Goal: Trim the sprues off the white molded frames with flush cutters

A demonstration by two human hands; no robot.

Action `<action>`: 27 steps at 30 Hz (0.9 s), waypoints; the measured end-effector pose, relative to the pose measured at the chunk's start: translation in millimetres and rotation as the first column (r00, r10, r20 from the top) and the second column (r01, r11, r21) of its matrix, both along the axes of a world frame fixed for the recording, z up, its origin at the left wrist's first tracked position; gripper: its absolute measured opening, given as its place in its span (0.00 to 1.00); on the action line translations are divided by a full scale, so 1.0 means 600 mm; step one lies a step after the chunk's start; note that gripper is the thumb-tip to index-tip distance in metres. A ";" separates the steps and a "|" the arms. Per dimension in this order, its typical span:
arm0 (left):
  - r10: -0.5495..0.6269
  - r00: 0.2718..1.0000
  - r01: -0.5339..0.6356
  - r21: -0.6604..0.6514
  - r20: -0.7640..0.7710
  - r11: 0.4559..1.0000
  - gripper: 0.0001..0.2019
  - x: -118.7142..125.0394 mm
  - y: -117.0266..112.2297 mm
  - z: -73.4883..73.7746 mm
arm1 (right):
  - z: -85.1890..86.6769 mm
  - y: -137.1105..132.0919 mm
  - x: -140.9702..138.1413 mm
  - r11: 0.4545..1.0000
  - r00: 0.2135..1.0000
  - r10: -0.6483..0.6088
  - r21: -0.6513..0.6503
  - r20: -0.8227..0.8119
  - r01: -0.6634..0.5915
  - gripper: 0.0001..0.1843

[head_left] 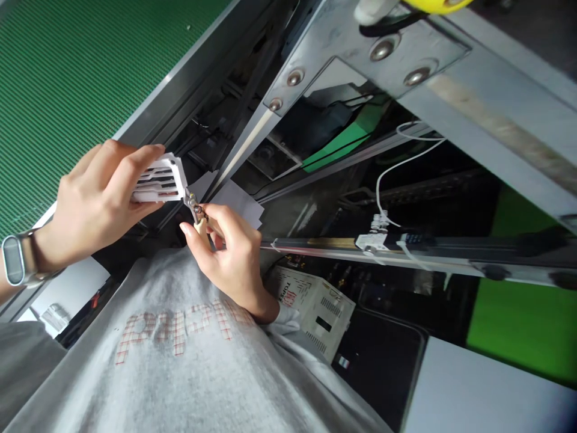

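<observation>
My left hand, with a watch band on its wrist, grips a white slotted plastic part between thumb and fingers. The part has several parallel bars inside a frame, and its left end is hidden by my fingers. Below and to the right, my right hand is closed around the pale handles of small nippers. The metal jaws of the nippers meet the lower right corner of the white part. Whether the blades are closed on the plastic I cannot make out.
A green ribbed conveyor belt with a metal edge lies at the upper left. Metal frame beams cross the upper right. A rail carries a white cable. Below it stands a beige power unit.
</observation>
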State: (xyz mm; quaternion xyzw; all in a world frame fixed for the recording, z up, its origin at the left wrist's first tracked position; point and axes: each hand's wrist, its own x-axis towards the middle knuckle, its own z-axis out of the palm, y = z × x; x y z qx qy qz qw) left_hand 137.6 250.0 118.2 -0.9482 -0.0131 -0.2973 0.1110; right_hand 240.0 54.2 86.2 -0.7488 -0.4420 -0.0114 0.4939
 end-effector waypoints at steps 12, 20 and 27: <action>0.043 0.999 -0.043 -0.019 -0.021 0.999 0.28 -0.004 0.001 -0.005 | -0.001 0.004 0.000 1.000 1.000 0.000 -0.001 0.001 0.000 0.09; 0.018 1.000 -0.018 0.015 -0.019 1.000 0.30 -0.003 0.000 0.000 | 0.000 0.005 0.000 1.000 1.000 -0.007 0.010 0.016 0.007 0.09; -0.004 1.000 0.004 0.027 -0.016 1.000 0.30 -0.001 -0.001 0.000 | -0.001 0.005 -0.002 1.000 0.999 -0.012 0.017 0.035 0.012 0.08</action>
